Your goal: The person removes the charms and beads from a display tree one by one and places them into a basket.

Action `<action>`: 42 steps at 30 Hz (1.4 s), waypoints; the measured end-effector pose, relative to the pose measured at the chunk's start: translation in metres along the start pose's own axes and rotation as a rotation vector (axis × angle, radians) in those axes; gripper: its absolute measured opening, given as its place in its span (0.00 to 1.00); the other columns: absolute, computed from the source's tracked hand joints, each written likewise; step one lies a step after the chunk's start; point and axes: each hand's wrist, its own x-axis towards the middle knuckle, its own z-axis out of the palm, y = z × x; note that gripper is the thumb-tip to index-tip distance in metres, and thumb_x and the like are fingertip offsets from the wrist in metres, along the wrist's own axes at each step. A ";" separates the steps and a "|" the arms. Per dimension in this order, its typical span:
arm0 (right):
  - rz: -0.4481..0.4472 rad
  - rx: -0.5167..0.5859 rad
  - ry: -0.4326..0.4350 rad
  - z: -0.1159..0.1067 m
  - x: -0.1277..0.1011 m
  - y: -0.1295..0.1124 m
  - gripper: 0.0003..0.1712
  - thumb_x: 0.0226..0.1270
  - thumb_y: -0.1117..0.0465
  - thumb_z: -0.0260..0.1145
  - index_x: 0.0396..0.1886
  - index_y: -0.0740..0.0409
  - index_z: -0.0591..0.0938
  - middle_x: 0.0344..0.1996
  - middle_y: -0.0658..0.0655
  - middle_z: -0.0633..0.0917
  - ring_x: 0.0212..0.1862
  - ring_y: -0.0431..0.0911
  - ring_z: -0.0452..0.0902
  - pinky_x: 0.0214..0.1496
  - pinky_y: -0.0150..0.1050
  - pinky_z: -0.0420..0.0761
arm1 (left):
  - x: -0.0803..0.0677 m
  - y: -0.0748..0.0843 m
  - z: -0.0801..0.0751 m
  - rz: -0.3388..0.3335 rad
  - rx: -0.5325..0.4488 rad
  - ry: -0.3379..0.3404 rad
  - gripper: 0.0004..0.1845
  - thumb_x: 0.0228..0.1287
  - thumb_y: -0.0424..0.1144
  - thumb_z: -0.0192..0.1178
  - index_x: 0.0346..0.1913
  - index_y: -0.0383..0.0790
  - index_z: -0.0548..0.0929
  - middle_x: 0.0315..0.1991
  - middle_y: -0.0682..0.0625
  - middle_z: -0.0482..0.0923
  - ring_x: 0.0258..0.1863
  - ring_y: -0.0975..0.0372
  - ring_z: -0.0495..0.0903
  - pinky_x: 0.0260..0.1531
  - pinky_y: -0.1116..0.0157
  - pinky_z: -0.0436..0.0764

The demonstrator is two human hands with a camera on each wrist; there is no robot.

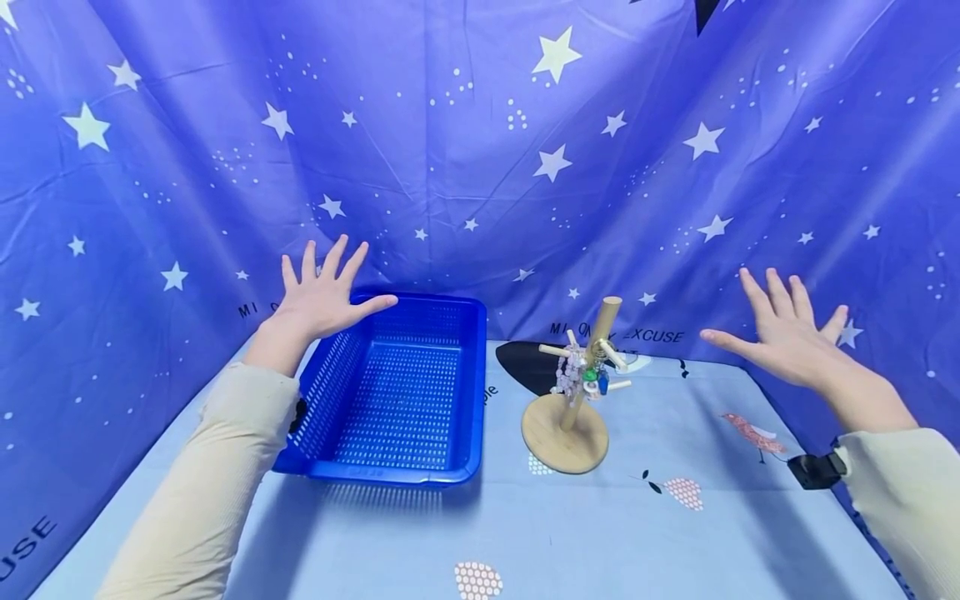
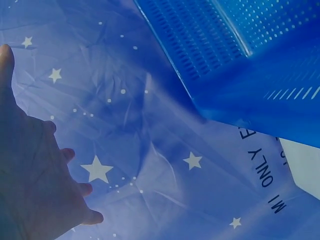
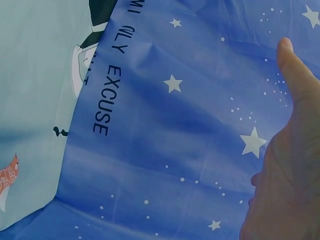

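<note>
Both hands are raised with fingers spread, and neither holds anything. In the head view my left hand (image 1: 318, 300) hovers over the left back part of a blue plastic basket (image 1: 482, 400), whose walls and floor are perforated. My right hand (image 1: 791, 337) is held up on the far right, well apart from anything on the table. Between them stands a wooden peg stand (image 1: 564, 437) with a round base and an upright post. Small beaded jewellery (image 1: 568, 375), pale lilac, with green and blue pieces beside it, hangs on its short pegs. The left wrist view shows the basket corner beyond the hand.
A pale blue cloth (image 1: 555, 533) printed with hearts and a bird covers the table. Behind and at both sides hangs a purple-blue curtain (image 1: 450, 167) with white stars. A dark strap device (image 1: 817, 471) sits at the right wrist.
</note>
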 end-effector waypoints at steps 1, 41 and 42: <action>0.000 0.001 -0.002 0.000 0.000 -0.001 0.61 0.67 0.27 0.52 0.79 0.46 0.26 0.76 0.72 0.26 0.74 0.71 0.12 0.54 0.87 0.19 | 0.000 0.001 0.000 0.000 0.000 0.000 0.56 0.57 0.84 0.36 0.80 0.59 0.33 0.82 0.45 0.25 0.77 0.33 0.24 0.67 0.28 0.22; -0.020 0.008 -0.027 0.007 -0.003 -0.029 0.62 0.66 0.26 0.53 0.79 0.47 0.28 0.77 0.67 0.25 0.75 0.72 0.16 0.57 0.85 0.19 | -0.002 0.031 0.002 0.045 -0.023 0.012 0.54 0.61 0.80 0.41 0.81 0.56 0.35 0.82 0.46 0.28 0.78 0.36 0.27 0.70 0.30 0.26; -0.020 0.008 -0.029 0.008 -0.004 -0.029 0.62 0.66 0.26 0.53 0.79 0.47 0.28 0.77 0.67 0.26 0.75 0.72 0.16 0.57 0.86 0.20 | -0.003 0.032 0.002 0.045 -0.023 0.012 0.54 0.61 0.80 0.41 0.81 0.56 0.35 0.82 0.46 0.29 0.78 0.36 0.27 0.70 0.30 0.26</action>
